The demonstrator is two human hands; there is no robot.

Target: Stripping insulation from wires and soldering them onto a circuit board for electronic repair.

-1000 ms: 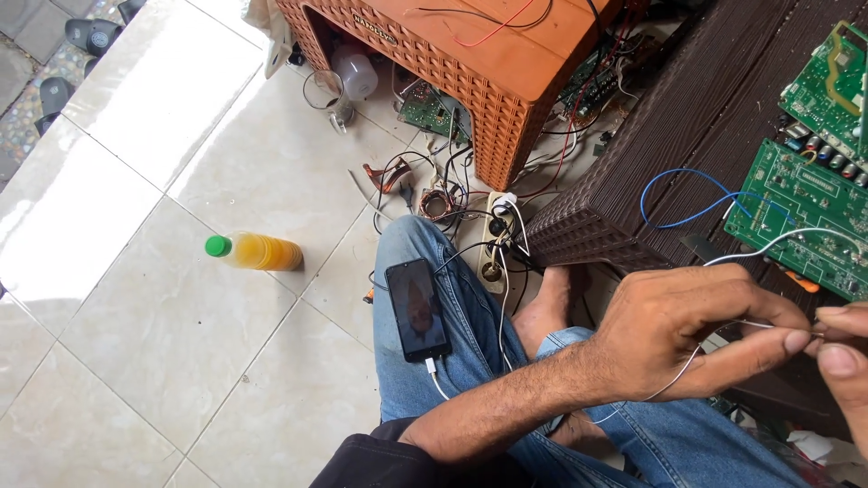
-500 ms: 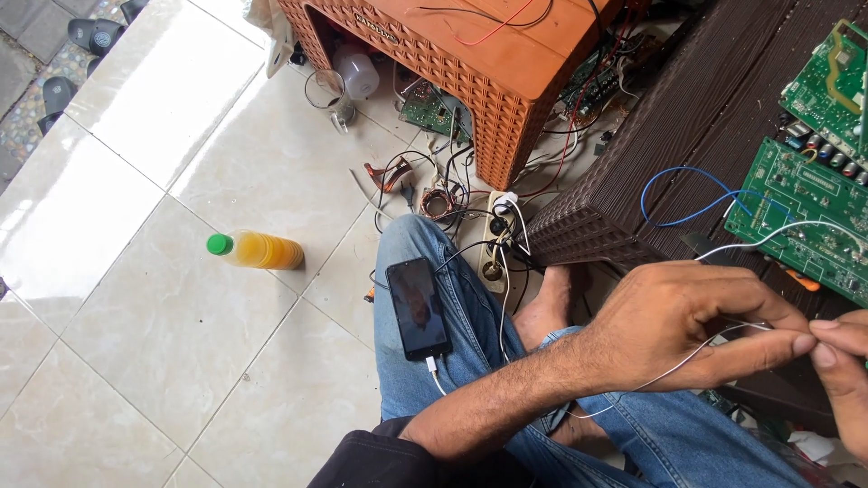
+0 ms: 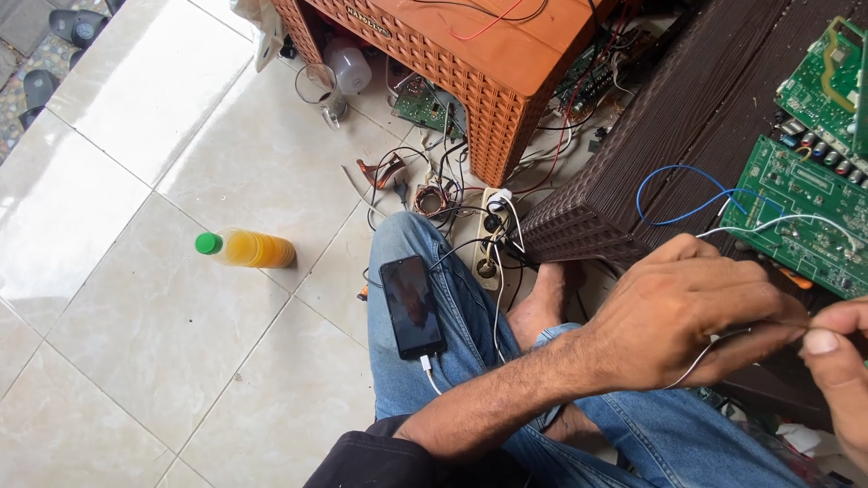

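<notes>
The floor tiles are glossy, pale marbled ceramic, and at eleven o'clock from the denim-clad knee stands a woven-pattern orange plastic stool. The phone on that knee has a smooth, shiny glass face. The thin wire pinched between the left hand and the right hand looks plastic-coated, though it is too fine to be sure.

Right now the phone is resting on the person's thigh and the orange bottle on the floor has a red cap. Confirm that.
Not quite: the cap is green, not red. The head view shows the orange bottle lying on the tiled floor with a green cap at its left end. The rest holds: the phone rests on the person's thigh, a cable plugged into its lower end.
</notes>
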